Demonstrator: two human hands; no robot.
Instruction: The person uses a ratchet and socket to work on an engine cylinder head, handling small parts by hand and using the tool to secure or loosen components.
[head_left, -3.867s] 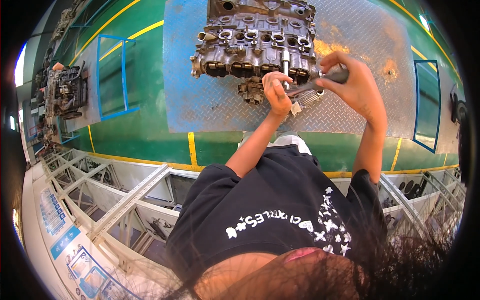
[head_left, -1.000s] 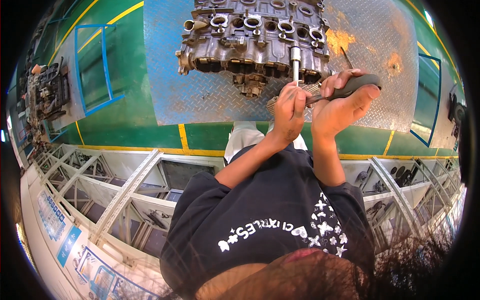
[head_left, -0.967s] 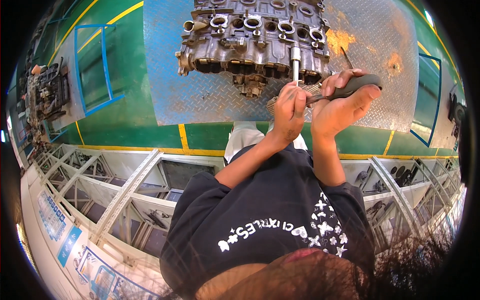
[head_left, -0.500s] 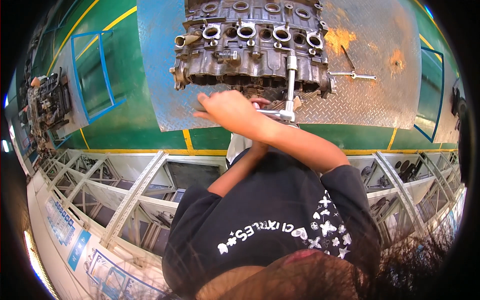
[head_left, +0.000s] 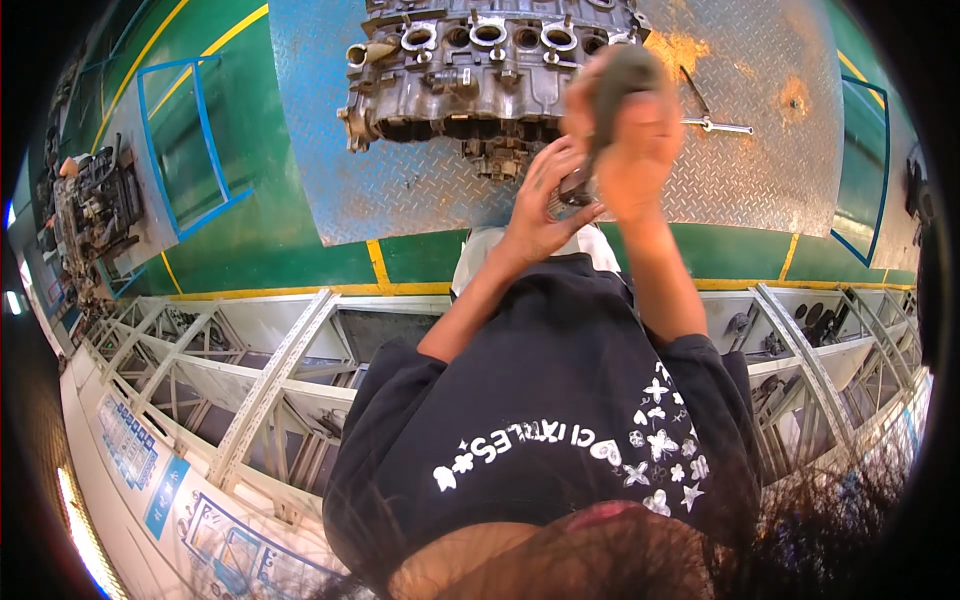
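Observation:
A dirty metal engine block lies at the top of the view, with round ports along it. In front of its right end, my right hand is closed around a long dark grey-green thing, smeared by motion, whose kind I cannot make out. My left hand is just below and to the left. Its thumb and fingers curl round a dark piece that may be the lower end of the same thing. My right hand and the thing hide the block's right end. The socket wrench cannot be seen.
The block rests on a steel checker plate with rusty patches. A T-shaped metal bar tool lies to the right. Another engine stands far left, near a blue floor frame. White metal racks stand behind me.
My right hand has swung from the left across to the right and up, now with the dark thing in it. My left hand has come into view. The socket wrench is out of sight.

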